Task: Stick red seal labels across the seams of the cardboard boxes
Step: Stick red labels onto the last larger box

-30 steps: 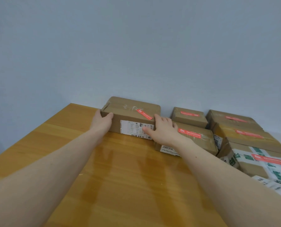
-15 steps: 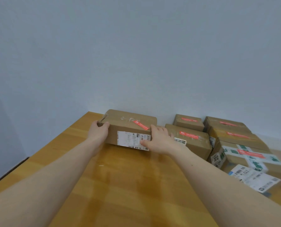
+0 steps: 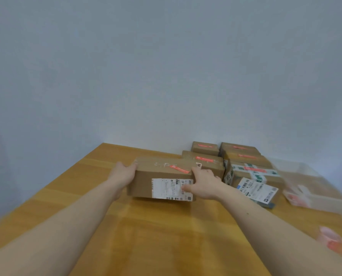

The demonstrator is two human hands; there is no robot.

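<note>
A brown cardboard box (image 3: 146, 182) with a white shipping label on its front and a red seal label (image 3: 179, 169) across its top stands on the wooden table (image 3: 156, 236). My left hand (image 3: 123, 174) grips its left end, thumb on the top edge. My right hand (image 3: 203, 184) grips its right end, thumb lying on the white label. Behind and to the right stand several more cardboard boxes (image 3: 204, 162), each with a red seal label on top.
A clear plastic tray (image 3: 315, 188) sits at the right of the table, blurred. A red and white roll (image 3: 331, 240) lies near the right edge. A loose white shipping sheet (image 3: 257, 189) leans on a box with green tape (image 3: 253, 172). A plain wall stands behind.
Both hands have drawn the labelled box toward me and a little right, away from the wall. The view has swung right, bringing the tray and roll into sight.
</note>
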